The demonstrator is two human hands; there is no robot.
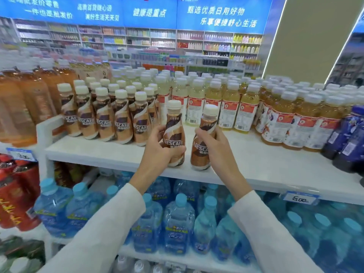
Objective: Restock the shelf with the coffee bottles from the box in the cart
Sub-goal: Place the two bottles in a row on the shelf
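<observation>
My left hand (157, 148) grips a brown coffee bottle (175, 134) with a cream cap, held upright over the front of the white shelf (266, 166). My right hand (216, 148) grips a second coffee bottle (202, 138), slightly tilted, just to the right of the first. Both bottle bases are at or just above the shelf surface. A group of several matching coffee bottles (122, 119) stands in rows on the shelf to the left of my hands. The box and the cart are out of view.
Pale yellow drink bottles (232, 107) fill the shelf behind and to the right. Amber tea bottles (25, 99) stand at left, dark blue bottles (350, 138) at far right. Large water bottles (177, 223) sit on the lower shelf, red bottles (17, 194) at lower left.
</observation>
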